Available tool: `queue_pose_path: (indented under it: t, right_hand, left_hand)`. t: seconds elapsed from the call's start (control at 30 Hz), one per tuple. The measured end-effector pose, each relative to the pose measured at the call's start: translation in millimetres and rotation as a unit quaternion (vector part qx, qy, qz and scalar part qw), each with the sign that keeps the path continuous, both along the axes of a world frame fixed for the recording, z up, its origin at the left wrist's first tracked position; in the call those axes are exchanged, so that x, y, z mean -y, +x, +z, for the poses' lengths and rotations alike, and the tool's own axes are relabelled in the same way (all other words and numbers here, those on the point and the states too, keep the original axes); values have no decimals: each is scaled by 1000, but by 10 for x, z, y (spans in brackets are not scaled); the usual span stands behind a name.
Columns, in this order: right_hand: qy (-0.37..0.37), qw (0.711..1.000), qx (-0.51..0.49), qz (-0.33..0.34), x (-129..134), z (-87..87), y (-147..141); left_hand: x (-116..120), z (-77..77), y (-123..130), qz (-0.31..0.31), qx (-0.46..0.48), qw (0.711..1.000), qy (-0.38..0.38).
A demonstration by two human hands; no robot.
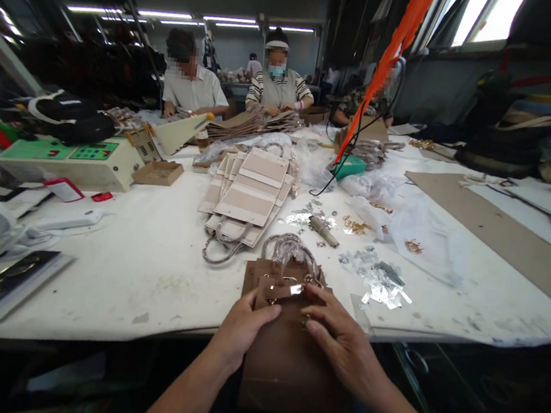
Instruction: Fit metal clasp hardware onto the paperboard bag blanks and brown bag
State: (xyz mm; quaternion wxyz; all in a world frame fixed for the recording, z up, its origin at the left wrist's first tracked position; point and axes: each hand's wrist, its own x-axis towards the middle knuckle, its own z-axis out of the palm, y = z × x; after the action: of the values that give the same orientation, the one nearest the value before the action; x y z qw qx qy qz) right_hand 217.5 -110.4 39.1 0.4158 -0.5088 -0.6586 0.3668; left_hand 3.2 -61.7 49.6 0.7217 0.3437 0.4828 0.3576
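Extending past the near edge of a white table (141, 251), a brown bag (282, 366) lies with its handles (295, 245) pointing away from the person. The left hand (242, 325) grips the bag's left edge, thumb on the front. The right hand (341, 330) is loosely curled, fingertips beside a shiny clasp (296, 289); whether it pinches anything, I cannot tell. Pale bags (253, 184) lie beyond; metal plates (389, 282) are scattered to the right.

a glaring window (503, 20) and bright tube lights (165, 14) pierce the dimness, edges blurred.
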Motion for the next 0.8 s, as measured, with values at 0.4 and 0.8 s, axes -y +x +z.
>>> queue_pose_path:
  t: [0.4, 0.8]
  right_hand:
    - [83, 994, 69, -35, -377, -54, 292]
    - [110, 984, 136, -28, -389, 27, 407]
  left_hand:
    - [-246, -156, 223, 10, -77, 995, 59]
    - [-247, -91, 263, 9, 50, 999, 2]
